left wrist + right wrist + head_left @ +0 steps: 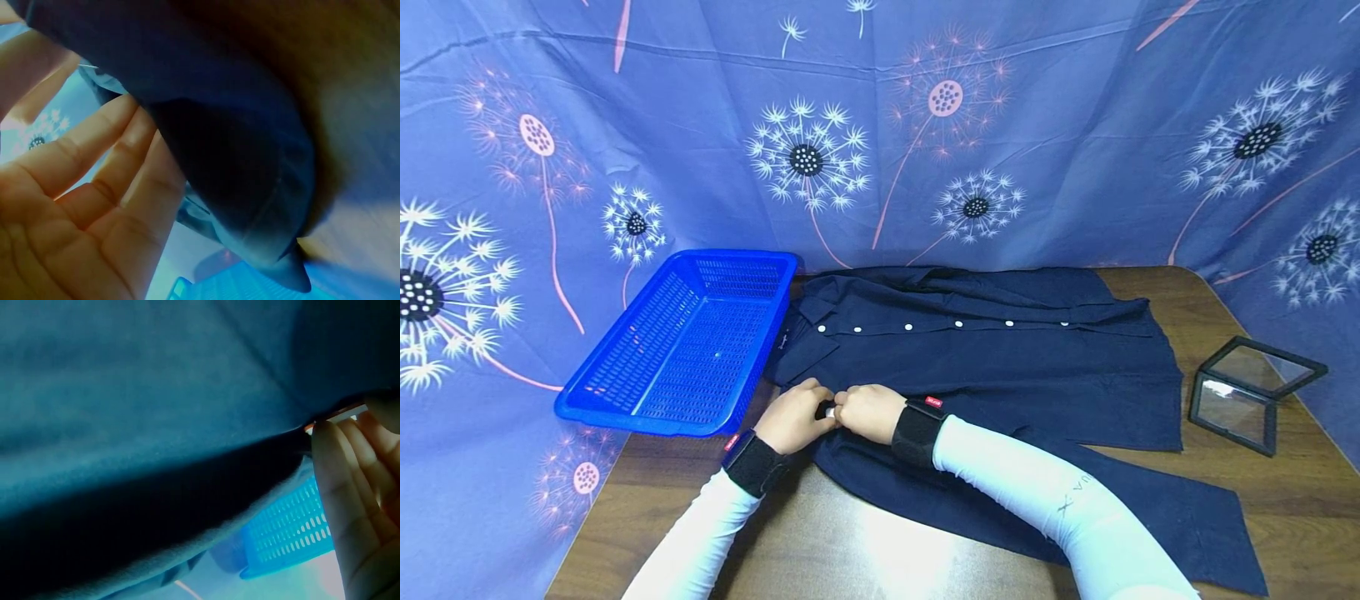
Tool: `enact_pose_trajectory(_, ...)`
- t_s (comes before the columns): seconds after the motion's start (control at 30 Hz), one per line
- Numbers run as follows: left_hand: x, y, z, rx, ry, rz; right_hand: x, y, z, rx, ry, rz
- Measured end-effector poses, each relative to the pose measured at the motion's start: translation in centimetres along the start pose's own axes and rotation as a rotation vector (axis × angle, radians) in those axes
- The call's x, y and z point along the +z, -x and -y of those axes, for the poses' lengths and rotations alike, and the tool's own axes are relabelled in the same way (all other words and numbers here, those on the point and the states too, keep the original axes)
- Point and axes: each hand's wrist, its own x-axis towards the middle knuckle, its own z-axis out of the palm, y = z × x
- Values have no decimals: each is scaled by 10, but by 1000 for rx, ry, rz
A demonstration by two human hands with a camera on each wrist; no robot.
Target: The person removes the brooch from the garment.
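A dark navy shirt (1000,367) with white buttons lies spread face up, its collar toward the left. Near its left shoulder, on the side closest to me, both hands meet with fingertips almost touching. My left hand (793,417) pinches the cloth edge; in the left wrist view the fingers (94,162) reach under a dark fold. Beside it, my right hand (871,412) pinches the same cloth, and its fingers (340,469) show at the fold's edge in the right wrist view. A small white thing (830,412) shows between the hands, too small to identify.
A blue plastic basket (748,392) stands left of the collar, close to my left hand. At the right, a black-framed clear case (1273,417) stands unfolded on the wooden table (1307,517). A blue dandelion-print cloth (1060,150) hangs behind.
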Motion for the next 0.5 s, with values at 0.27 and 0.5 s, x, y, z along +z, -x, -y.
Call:
enact_pose_trajectory(0.27,-4,2,1,-5,-12,-32,-1,2,-3,14,-34,-41)
enact_pose_trajectory(0.5,-10,5,2,-5,33,-41,-1,1,-8,57,-110,-73)
